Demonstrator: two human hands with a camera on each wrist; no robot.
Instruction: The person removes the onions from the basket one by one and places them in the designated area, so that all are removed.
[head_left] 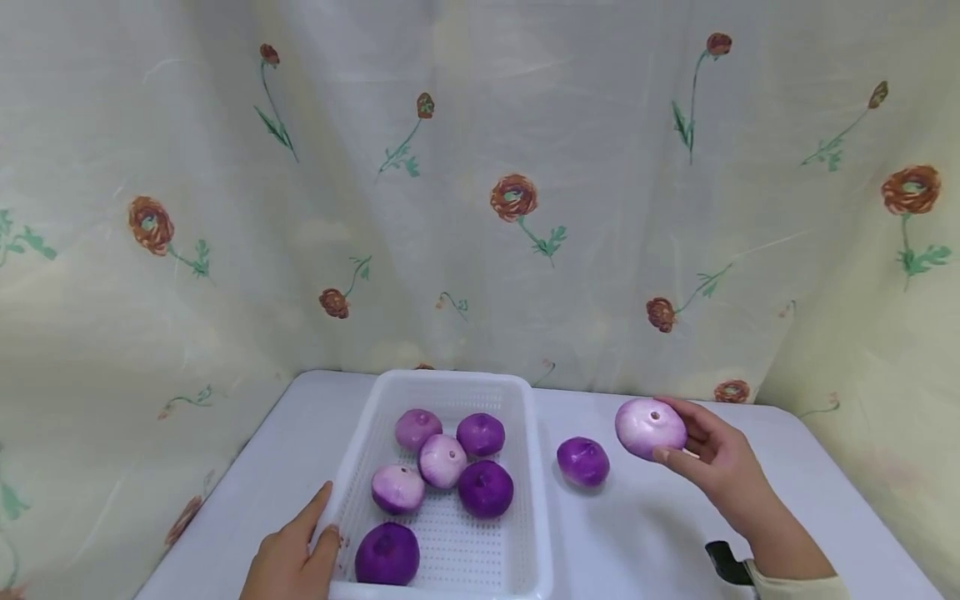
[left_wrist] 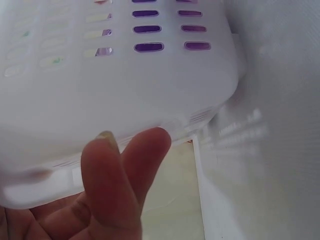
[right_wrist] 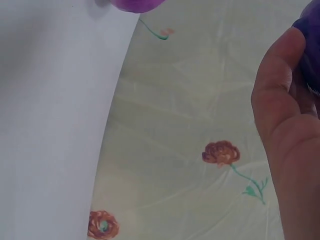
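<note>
A white plastic basket (head_left: 538, 508) with perforated sides stands on the table and holds several purple onions, a dark one (head_left: 387, 554) nearest its front left corner. My left hand (head_left: 292, 557) grips the basket's left rim with the thumb and fingers. In the left wrist view, fingers (left_wrist: 107, 185) touch the edge of the pale basket wall (left_wrist: 120, 95). To the right of the basket, my right hand (head_left: 723, 471) holds a pale purple-and-white onion (head_left: 645, 427) above the table. The right wrist view shows only part of this onion (right_wrist: 313, 55).
One more purple onion (head_left: 583, 462) lies on the white table (head_left: 622, 542), between the basket and my right hand. A flower-patterned curtain (head_left: 480, 208) hangs behind the table and along its sides. A black strap (head_left: 726, 562) shows at my right wrist.
</note>
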